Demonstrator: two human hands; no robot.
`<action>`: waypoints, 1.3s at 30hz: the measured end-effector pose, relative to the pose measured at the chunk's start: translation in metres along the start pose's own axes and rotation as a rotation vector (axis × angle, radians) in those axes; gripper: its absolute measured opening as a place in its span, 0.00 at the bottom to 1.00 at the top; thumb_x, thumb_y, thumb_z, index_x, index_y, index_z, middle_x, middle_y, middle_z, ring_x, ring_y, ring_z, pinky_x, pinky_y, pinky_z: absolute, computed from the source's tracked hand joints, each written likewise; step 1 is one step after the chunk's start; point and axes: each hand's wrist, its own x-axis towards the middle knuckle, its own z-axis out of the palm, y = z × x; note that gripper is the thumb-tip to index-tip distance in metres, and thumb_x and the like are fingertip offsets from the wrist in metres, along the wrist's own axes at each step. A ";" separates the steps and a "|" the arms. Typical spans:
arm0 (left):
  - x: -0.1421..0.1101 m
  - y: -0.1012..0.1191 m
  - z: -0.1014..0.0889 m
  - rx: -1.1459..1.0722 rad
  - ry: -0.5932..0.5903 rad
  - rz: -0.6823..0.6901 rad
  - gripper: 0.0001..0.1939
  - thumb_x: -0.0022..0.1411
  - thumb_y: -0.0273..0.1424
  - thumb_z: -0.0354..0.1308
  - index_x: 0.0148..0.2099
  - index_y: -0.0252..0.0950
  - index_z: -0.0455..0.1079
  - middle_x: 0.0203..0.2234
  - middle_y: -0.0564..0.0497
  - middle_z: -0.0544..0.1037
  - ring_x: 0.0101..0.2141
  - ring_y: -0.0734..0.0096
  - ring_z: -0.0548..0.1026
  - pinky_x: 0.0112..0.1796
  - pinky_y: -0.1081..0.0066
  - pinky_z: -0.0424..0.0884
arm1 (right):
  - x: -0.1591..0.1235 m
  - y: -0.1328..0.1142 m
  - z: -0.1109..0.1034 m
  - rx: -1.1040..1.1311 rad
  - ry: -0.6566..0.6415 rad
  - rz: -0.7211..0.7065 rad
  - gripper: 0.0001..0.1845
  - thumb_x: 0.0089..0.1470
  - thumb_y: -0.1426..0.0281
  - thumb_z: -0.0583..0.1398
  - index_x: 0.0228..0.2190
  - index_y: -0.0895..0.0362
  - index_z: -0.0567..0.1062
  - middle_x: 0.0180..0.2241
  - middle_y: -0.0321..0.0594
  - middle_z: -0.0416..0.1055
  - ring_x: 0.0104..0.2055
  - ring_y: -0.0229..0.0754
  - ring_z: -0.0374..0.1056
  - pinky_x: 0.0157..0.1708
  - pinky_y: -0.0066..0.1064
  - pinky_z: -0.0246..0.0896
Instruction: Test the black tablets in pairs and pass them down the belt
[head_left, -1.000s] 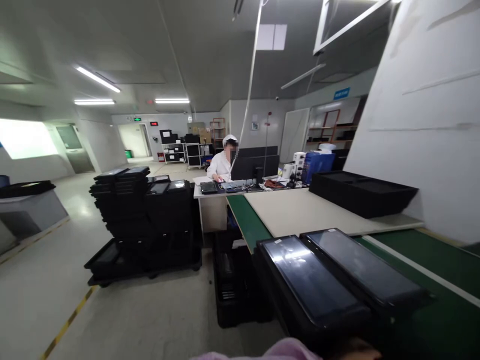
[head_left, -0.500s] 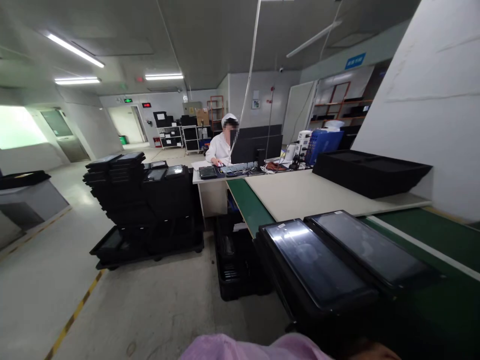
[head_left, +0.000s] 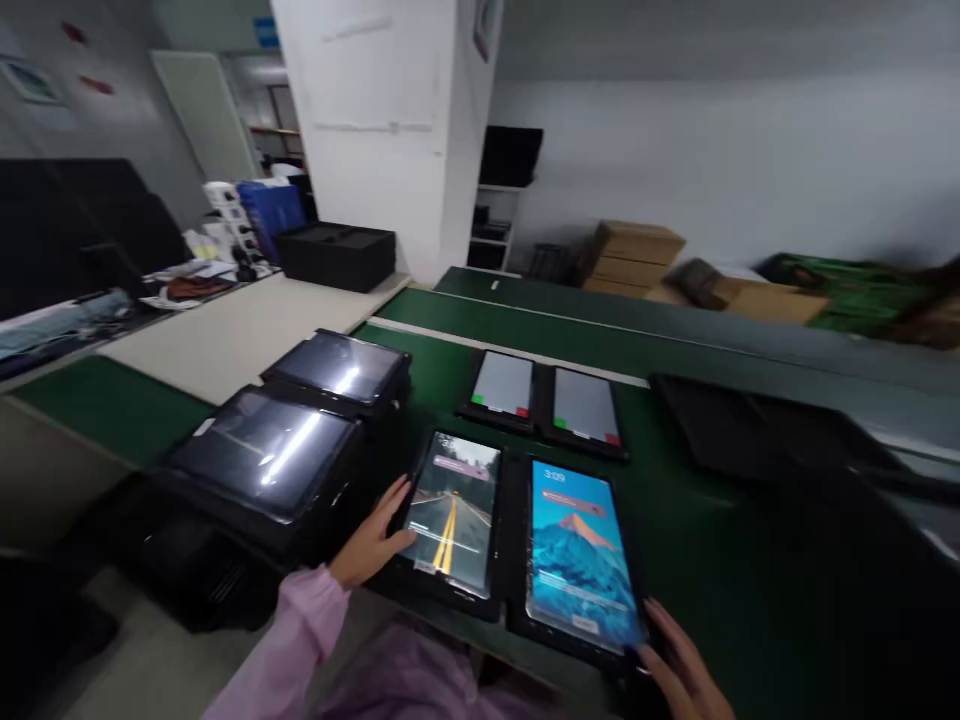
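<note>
Two upright tablets with lit screens lie side by side in a black tray (head_left: pixel 514 560) on the green bench. The left tablet (head_left: pixel 452 515) shows a road picture, the right tablet (head_left: pixel 581 555) a blue mountain with a clock. My left hand (head_left: pixel 379 535) grips the tray's left side, its thumb and fingertips at the left tablet's edge. On the opposite side, my right hand (head_left: pixel 682 665) holds the tray by its lower right edge, slightly blurred. Behind them lie two more tablets, a left one (head_left: pixel 504 385) and a right one (head_left: pixel 585 405), with pale screens and green and red corners.
Two dark-screened tablets (head_left: pixel 262 450) rest on stacked black trays at left. Empty-looking black trays (head_left: pixel 772 430) lie at right. A black foam box (head_left: pixel 337 255) stands on the pale board by a white pillar (head_left: pixel 375 130). Cardboard boxes (head_left: pixel 637 255) sit beyond the bench.
My view has swung right and down from the room and the co-worker at the desk to the bench. Both my hands are now in sight at the tray with the lit tablets.
</note>
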 end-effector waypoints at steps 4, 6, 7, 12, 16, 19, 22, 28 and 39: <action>-0.012 -0.001 -0.001 0.094 -0.057 0.010 0.41 0.60 0.39 0.58 0.70 0.38 0.48 0.71 0.44 0.44 0.69 0.56 0.45 0.65 0.53 0.46 | 0.003 -0.003 0.008 0.053 0.013 -0.032 0.40 0.45 0.44 0.62 0.53 0.56 0.70 0.61 0.50 0.61 0.65 0.60 0.54 0.65 0.52 0.47; -0.005 0.000 0.003 0.147 -0.003 0.011 0.40 0.59 0.39 0.58 0.70 0.38 0.49 0.70 0.44 0.48 0.68 0.55 0.49 0.65 0.53 0.48 | 0.009 -0.012 0.012 0.055 0.025 -0.049 0.38 0.46 0.46 0.62 0.52 0.56 0.69 0.60 0.50 0.62 0.64 0.58 0.56 0.63 0.50 0.51; 0.002 0.001 0.005 0.164 0.039 0.011 0.39 0.59 0.40 0.58 0.69 0.38 0.51 0.69 0.43 0.51 0.67 0.55 0.52 0.64 0.53 0.49 | 0.014 -0.017 0.013 0.057 0.043 -0.046 0.37 0.46 0.47 0.62 0.51 0.56 0.70 0.60 0.50 0.63 0.62 0.57 0.59 0.62 0.49 0.54; 0.060 0.011 0.013 0.182 0.292 -0.079 0.32 0.58 0.49 0.55 0.58 0.34 0.64 0.51 0.42 0.72 0.51 0.53 0.72 0.55 0.52 0.66 | 0.055 -0.041 0.025 0.060 0.202 -0.032 0.29 0.43 0.45 0.62 0.35 0.56 0.73 0.54 0.54 0.69 0.51 0.58 0.69 0.52 0.46 0.64; 0.079 0.020 0.011 0.104 0.319 -0.152 0.34 0.55 0.56 0.54 0.52 0.35 0.68 0.42 0.45 0.76 0.43 0.56 0.75 0.48 0.56 0.72 | 0.061 -0.045 0.028 0.160 0.216 -0.021 0.28 0.45 0.44 0.61 0.36 0.56 0.74 0.50 0.52 0.72 0.48 0.56 0.71 0.50 0.45 0.66; 0.060 0.017 0.006 0.106 0.248 -0.120 0.33 0.57 0.55 0.54 0.56 0.38 0.68 0.53 0.45 0.73 0.53 0.53 0.72 0.56 0.53 0.67 | 0.041 -0.039 0.021 0.162 0.127 -0.033 0.33 0.50 0.46 0.60 0.49 0.56 0.73 0.55 0.50 0.69 0.58 0.55 0.64 0.59 0.46 0.58; 0.027 0.009 0.003 0.127 0.134 -0.086 0.35 0.58 0.51 0.56 0.64 0.41 0.62 0.65 0.46 0.62 0.64 0.51 0.59 0.62 0.51 0.56 | 0.020 -0.031 0.010 0.076 0.007 -0.053 0.35 0.53 0.50 0.60 0.58 0.54 0.68 0.64 0.46 0.58 0.66 0.54 0.52 0.65 0.48 0.47; -0.008 0.004 0.002 0.200 -0.003 -0.093 0.41 0.58 0.47 0.59 0.70 0.43 0.52 0.70 0.48 0.49 0.67 0.49 0.51 0.62 0.48 0.53 | 0.008 -0.022 0.002 -0.001 -0.096 -0.053 0.40 0.55 0.52 0.60 0.64 0.51 0.58 0.68 0.44 0.47 0.69 0.52 0.45 0.65 0.51 0.45; -0.007 0.008 0.012 0.141 0.047 -0.103 0.37 0.62 0.45 0.56 0.69 0.42 0.52 0.70 0.47 0.50 0.67 0.54 0.50 0.64 0.52 0.50 | 0.010 -0.034 0.002 -0.032 -0.038 0.040 0.43 0.48 0.46 0.62 0.59 0.54 0.63 0.65 0.47 0.53 0.67 0.56 0.50 0.66 0.51 0.45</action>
